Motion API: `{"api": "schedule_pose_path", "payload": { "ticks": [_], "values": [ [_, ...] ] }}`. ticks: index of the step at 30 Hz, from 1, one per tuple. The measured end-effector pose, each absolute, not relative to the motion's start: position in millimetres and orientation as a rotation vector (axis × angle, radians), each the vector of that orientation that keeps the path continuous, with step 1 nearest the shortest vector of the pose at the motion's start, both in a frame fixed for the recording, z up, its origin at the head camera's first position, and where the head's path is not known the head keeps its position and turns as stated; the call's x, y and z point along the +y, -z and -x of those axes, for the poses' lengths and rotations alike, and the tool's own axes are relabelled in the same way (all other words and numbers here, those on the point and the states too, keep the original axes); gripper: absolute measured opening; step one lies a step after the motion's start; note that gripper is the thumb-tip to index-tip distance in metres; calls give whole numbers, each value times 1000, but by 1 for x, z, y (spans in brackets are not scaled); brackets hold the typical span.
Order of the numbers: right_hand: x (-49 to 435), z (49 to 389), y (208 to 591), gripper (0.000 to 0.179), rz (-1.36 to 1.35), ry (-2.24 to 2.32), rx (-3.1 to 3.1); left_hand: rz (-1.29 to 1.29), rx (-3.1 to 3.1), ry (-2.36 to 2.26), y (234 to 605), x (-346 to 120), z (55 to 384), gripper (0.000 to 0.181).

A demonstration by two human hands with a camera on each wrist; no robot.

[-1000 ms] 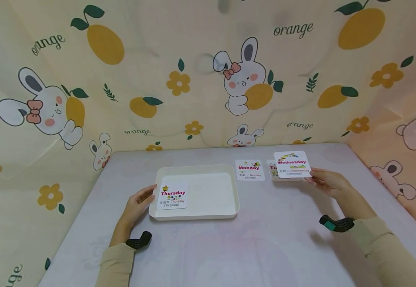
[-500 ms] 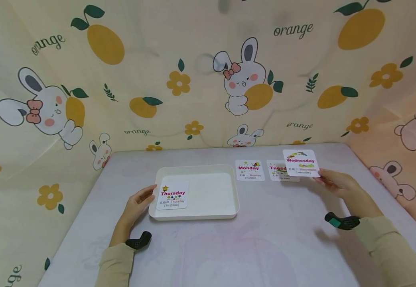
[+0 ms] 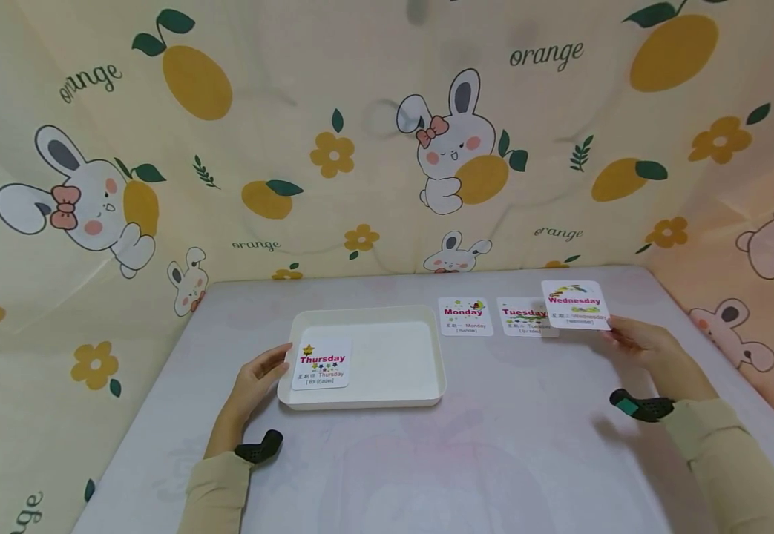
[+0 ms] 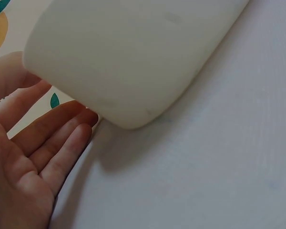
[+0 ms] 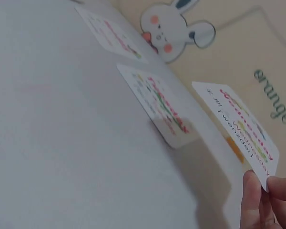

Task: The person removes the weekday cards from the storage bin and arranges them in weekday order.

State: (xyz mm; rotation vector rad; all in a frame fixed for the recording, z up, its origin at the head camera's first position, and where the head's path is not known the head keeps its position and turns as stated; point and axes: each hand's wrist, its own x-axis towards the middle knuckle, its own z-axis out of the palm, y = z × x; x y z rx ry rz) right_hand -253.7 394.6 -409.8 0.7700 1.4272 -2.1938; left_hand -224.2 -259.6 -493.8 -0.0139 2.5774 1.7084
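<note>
In the head view my right hand (image 3: 647, 348) pinches a white card printed "Wednesday" (image 3: 575, 305) by its lower right corner. The wrist view shows that card (image 5: 238, 126) raised off the table and tilted, between thumb and fingers. Beneath its left edge lies the "Tuesday" card (image 3: 520, 319), partly covered in the head view. Left of that is the "Monday" card (image 3: 464, 317), flat. My left hand (image 3: 257, 382) holds the left end of a white tray (image 3: 393, 400), its fingers at the rim (image 4: 109, 71). A "Thursday" card (image 3: 321, 365) lies inside the tray's left part.
A pale cloth-covered table (image 3: 467, 475) spreads under everything. Behind it rises a backdrop (image 3: 373, 148) printed with rabbits and oranges. Black devices sit on both wrists, the left device (image 3: 260, 447) near the tray's front left corner.
My right hand has moved to the right with the Wednesday card, uncovering more of the Tuesday card. The left hand and tray have stayed put.
</note>
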Motion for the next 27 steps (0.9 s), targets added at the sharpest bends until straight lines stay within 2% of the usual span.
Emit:
{"api": "schedule_pose_path", "payload": {
  "ticks": [21,27],
  "values": [
    [418,248,424,20,-919,2216,1461,11,2603,-1668,496,-260,227,46],
    [427,257,429,29,-1024,2106,1617,-2,2615,-1664,497,-261,225,46]
  ]
}}
